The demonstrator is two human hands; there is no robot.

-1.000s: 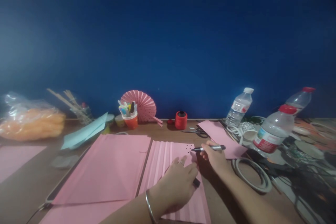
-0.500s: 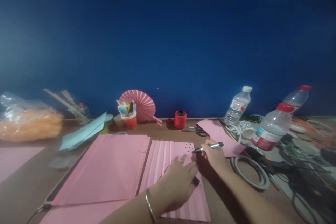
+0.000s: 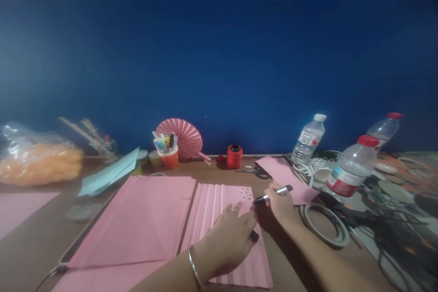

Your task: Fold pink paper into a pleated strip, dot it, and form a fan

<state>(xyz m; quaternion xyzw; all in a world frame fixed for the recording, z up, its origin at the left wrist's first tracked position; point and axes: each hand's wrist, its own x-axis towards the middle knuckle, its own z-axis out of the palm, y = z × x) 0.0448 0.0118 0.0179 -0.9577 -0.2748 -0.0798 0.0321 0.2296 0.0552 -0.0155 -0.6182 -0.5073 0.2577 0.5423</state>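
Right hand [image 3: 282,210], clamped on a slanted marker [image 3: 283,190], and left hand [image 3: 234,235] are apart. Along the far edge of the surface [image 3: 212,174], a cup [image 3: 170,160] holds pens [image 3: 165,142]; far left, a clear bag [image 3: 20,137] holds something orange. The marker's tip points at the right edge of the pleated pink paper [image 3: 212,210]; the left hand lies palm down across it, and I cannot tell whether it grips the black cap [image 3: 254,236].

At the foot of a blue wall [image 3: 219,64], the table [image 3: 205,173] is lined with a bag of orange contents [image 3: 43,164], thin sticks [image 3: 79,131], light-blue paper [image 3: 109,173], a cup of pens [image 3: 170,159], a red spool [image 3: 234,159] and scissors [image 3: 253,171], while a white-capped bottle [image 3: 310,139], two red-capped bottles [image 3: 354,169] and a grey coil [image 3: 337,238] are gathered at the right.
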